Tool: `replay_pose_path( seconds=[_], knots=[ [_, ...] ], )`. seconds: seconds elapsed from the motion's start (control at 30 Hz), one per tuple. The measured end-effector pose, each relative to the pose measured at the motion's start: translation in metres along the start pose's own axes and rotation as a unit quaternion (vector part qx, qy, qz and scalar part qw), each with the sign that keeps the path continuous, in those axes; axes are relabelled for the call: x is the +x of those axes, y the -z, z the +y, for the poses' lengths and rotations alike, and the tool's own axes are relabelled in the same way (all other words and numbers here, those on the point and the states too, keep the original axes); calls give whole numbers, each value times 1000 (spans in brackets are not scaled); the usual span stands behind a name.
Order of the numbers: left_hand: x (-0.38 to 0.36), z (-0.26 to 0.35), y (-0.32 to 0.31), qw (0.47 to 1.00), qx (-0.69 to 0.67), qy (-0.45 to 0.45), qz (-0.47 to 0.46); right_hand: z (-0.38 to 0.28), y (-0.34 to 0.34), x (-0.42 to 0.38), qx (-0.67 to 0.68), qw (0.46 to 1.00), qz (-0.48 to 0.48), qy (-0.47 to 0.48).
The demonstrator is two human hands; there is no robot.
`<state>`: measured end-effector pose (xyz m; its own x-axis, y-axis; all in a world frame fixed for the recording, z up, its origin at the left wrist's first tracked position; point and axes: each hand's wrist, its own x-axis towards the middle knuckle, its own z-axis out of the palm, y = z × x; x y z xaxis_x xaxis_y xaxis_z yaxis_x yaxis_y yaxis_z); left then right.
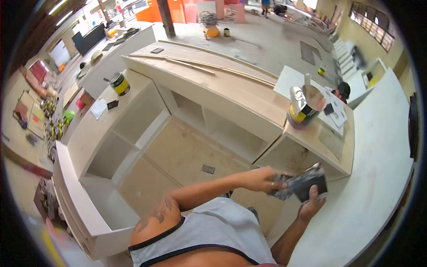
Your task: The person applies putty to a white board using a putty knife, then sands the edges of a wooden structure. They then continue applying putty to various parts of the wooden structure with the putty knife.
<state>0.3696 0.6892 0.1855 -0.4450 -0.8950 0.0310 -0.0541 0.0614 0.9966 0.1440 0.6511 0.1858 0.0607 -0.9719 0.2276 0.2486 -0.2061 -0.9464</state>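
Workshop interior: grey floor [262,51], dark post [166,18]. Pale wooden desk [235,91], angled, open compartments along its inner side; one smeared can [301,113] on its right corner, a second can [119,84] on its left wing. Left hand [260,179]: arm bent across the torso, fingers curled round a smeared, blurred tool [281,191]. Right hand [312,205]: forearm angled up, partly closed, thumb over a dark scraper [304,186], held just beside the left hand.
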Motion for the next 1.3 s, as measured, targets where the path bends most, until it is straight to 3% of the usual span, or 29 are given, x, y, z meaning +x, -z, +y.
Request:
replay_pose_path(
  seconds=[0.03, 0.1, 0.13, 0.17, 0.23, 0.27, 0.3, 0.37, 0.43, 0.47, 0.5, 0.57, 0.7, 0.77, 0.83, 0.87, 0.93, 1.0, 1.03, 1.07, 1.1, 1.13, 1.23, 1.27, 1.3],
  knots=[
    [6, -3, 2, 1000, -4, 4, -18, 1, -6, 14, 21, 998, 46, 30],
    [25, -12, 2, 962, -108, 133, 214, 7, -2, 35, -33, 986, 121, 112],
    [37, -9, 1, 928, -292, 96, 209, 12, 6, 44, -106, 972, 137, 160],
    [50, -5, 2, 858, -465, 65, 208, 16, 20, 52, -213, 943, 112, 228],
    [71, -8, 9, 787, -581, 63, 196, -2, 16, 75, -315, 850, -8, 422],
    [83, -4, 11, 769, -612, 45, 179, 8, 14, 90, -269, 840, -51, 468],
    [98, -3, 11, 768, -614, 50, 174, 9, 7, 102, -303, 831, -83, 460],
    [122, -1, 6, 831, -515, -5, 210, 12, 14, 129, -337, 821, -120, 446],
    [139, 2, 8, 849, -496, -17, 183, 24, 33, 157, -491, 782, -193, 332],
    [149, 9, 7, 857, -469, -28, 211, 24, 41, 168, -492, 781, -199, 329],
    [158, 15, 7, 865, -440, -39, 240, 24, 49, 178, -490, 782, -198, 331],
    [179, 17, 11, 862, -429, -38, 267, 22, 63, 198, -434, 846, -132, 280],
    [223, 2, 15, 856, -392, -76, 330, -16, 66, 224, -447, 845, -101, 275],
    [243, -10, 21, 861, -373, -70, 339, -26, 57, 230, -527, 774, -183, 301],
    [260, -23, 26, 907, -234, -81, 342, -13, 42, 244, -522, 767, -214, 307],
    [265, -28, 27, 905, -233, -82, 345, -5, 39, 254, -521, 759, -242, 305],
    [268, -31, 29, 926, -56, -41, 370, 10, 36, 286, -525, 762, -252, 283],
    [258, -25, 20, 914, -11, -55, 402, 25, 32, 320, -526, 762, -269, 264],
    [250, -23, 16, 903, 39, -65, 423, 34, 32, 337, -487, 792, -265, 255],
    [241, -28, 10, 900, 40, -59, 430, 42, 33, 351, -446, 822, -261, 240],
    [232, -35, 2, 896, -54, -36, 440, 44, 31, 363, -441, 822, -270, 236],
    [223, -43, -6, 883, -148, -15, 446, 42, 29, 376, -465, 824, -273, 174],
    [188, -76, -27, 850, -177, 52, 494, 69, 38, 416, -477, 819, -314, 52],
    [173, -87, -34, 848, -178, 58, 495, 70, 46, 423, -422, 825, -360, -113],
    [157, -98, -40, 836, -209, 92, 499, 75, 53, 421, -420, 825, -360, -118]
  ],
)
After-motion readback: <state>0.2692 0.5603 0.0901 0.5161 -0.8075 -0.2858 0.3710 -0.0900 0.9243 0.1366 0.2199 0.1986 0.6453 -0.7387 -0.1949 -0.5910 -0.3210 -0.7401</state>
